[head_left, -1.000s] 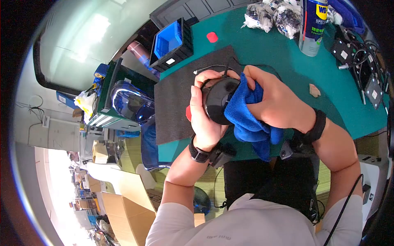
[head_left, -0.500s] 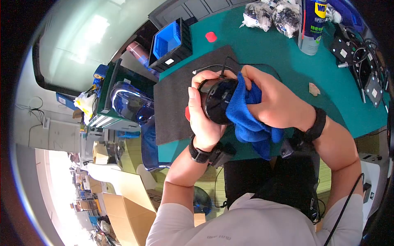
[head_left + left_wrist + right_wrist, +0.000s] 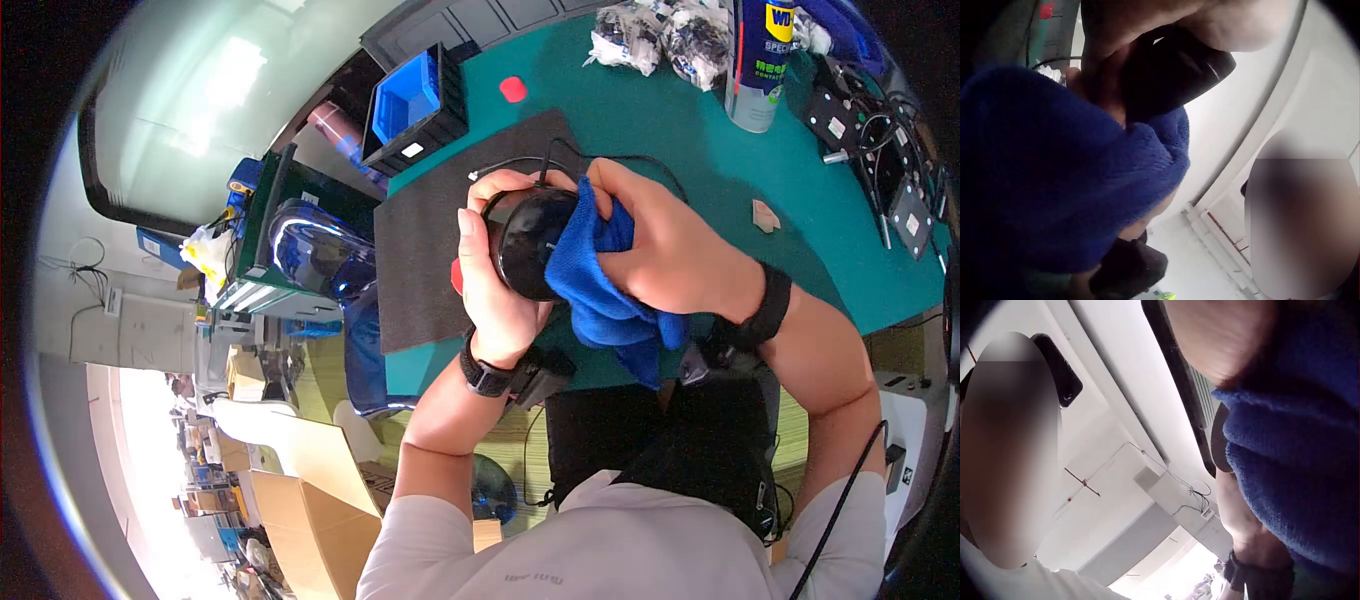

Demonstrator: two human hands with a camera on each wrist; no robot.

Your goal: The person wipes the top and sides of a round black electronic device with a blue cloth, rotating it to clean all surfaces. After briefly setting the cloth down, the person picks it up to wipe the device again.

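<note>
In the head view my left hand [image 3: 497, 305] grips a glossy black rounded device [image 3: 525, 240] from its left side, thumb along the near edge and fingers round the far side. A thin black cable [image 3: 546, 160] leads off its top. My right hand [image 3: 680, 250] pinches a blue cloth [image 3: 580, 270] and holds it against the device's right side, hiding that part. The cloth's loose end hangs below the right hand. From the left wrist, the cloth [image 3: 1072, 162] fills much of the picture beside the dark device [image 3: 1172, 75]. Folds of cloth [image 3: 1297, 456] cover the right wrist view's right side.
A dark grey mat [image 3: 425, 260] lies under the hands on the green table [image 3: 660, 120]. A blue-lined black bin [image 3: 410, 100] stands at the far left. At right are a spray can [image 3: 755, 75], bagged parts [image 3: 630, 45] and black plates with cables [image 3: 885, 160].
The blue cloth has shifted slightly over the device's right side, and the device has turned a little in the left hand. Both hands stay in nearly the same place.
</note>
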